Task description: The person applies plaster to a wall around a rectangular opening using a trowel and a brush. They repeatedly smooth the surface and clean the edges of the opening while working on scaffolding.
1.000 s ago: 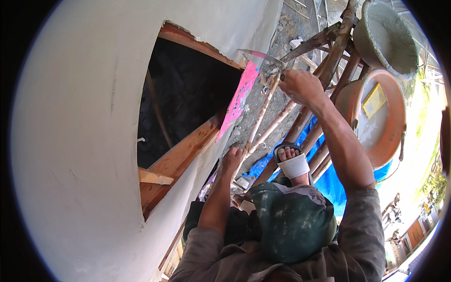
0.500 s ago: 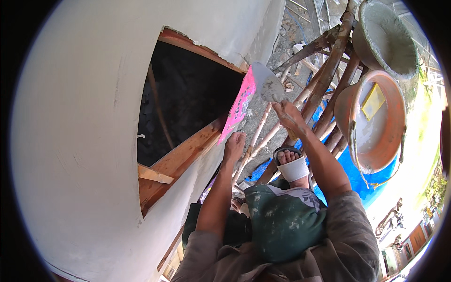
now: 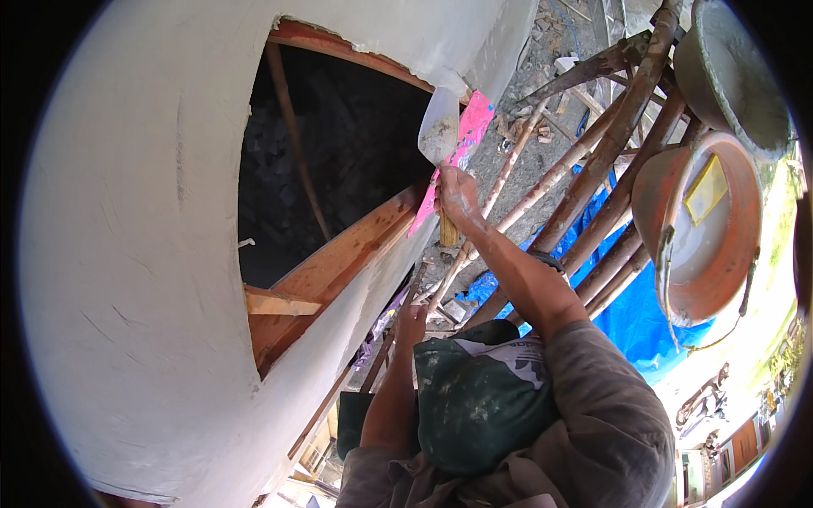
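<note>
My right hand [image 3: 458,199] is closed around a trowel [image 3: 439,127], its grey-smeared blade pointing up beside the right edge of a dark wall opening [image 3: 339,127]. The trowel's wooden handle [image 3: 449,232] sticks out below my fist. A bright pink printed sheet [image 3: 477,118] runs behind the blade and past my right fingers; whether they also grip it is unclear. Lower down, my left hand [image 3: 412,320] is beside a thin dark pole [image 3: 385,345] near the wall. Its fingers are mostly hidden, so I cannot tell what it holds.
A pale plastered wall [image 3: 127,212] fills the left, with wooden framing [image 3: 356,241] around the opening. At right, bamboo scaffold poles [image 3: 584,199] cross above blue tarp [image 3: 635,317]. An orange tub [image 3: 741,254] holds a yellow block [image 3: 706,190]; a grey tub [image 3: 737,76] stands beyond.
My right hand has moved left with the trowel, its blade now overlapping the opening's edge. My left hand has dropped away from the pink sheet. The sheet has shifted up and right.
</note>
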Tool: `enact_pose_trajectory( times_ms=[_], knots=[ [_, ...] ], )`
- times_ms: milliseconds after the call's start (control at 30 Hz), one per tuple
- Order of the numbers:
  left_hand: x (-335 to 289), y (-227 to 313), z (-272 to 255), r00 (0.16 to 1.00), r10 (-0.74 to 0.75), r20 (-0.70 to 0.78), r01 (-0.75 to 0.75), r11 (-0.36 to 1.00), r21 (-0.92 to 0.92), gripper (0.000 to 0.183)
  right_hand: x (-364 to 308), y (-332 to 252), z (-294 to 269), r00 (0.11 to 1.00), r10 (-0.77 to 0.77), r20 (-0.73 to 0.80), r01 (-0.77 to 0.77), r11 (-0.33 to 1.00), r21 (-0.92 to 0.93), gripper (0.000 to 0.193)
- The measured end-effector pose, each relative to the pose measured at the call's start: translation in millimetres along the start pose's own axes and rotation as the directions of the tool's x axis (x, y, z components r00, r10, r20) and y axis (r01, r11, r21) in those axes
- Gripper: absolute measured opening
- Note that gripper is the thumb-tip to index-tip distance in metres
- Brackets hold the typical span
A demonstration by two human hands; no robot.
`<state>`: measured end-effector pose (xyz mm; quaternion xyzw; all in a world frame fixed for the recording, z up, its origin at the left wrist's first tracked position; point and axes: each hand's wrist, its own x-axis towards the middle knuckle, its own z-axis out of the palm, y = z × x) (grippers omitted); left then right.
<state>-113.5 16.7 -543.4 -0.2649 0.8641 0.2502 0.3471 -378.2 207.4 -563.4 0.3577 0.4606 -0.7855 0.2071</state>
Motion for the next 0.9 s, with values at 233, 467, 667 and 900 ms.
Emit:
enact_pose_trajectory(
  times_ms=[233,467,667,900],
  knots=[
    [6.4,30.6,9.4,0.997,-0.019,0.075,0.031,0.986,-0.162,0.037,-51.1,-39.8,24.3,0.990,-0.120,0.077,0.118,0.993,0.032,0.043],
    [28.2,91.4,-5.3,0.985,0.173,0.001,-0.171,0.973,-0.157,0.035,-80.3,-48.0,21.7,0.853,-0.484,0.193,0.520,0.813,-0.263,0.043],
    [29.4,101.5,-30.7,0.997,0.081,0.014,-0.079,0.987,-0.144,0.039,-66.7,-44.2,0.7,0.984,-0.150,0.093,0.155,0.987,-0.051,0.043],
    [17.8,47.4,-9.5,0.999,-0.034,-0.015,0.033,0.998,-0.056,0.044,-83.7,-61.0,30.5,0.953,-0.258,0.162,0.266,0.963,-0.032,0.044]
  ],
)
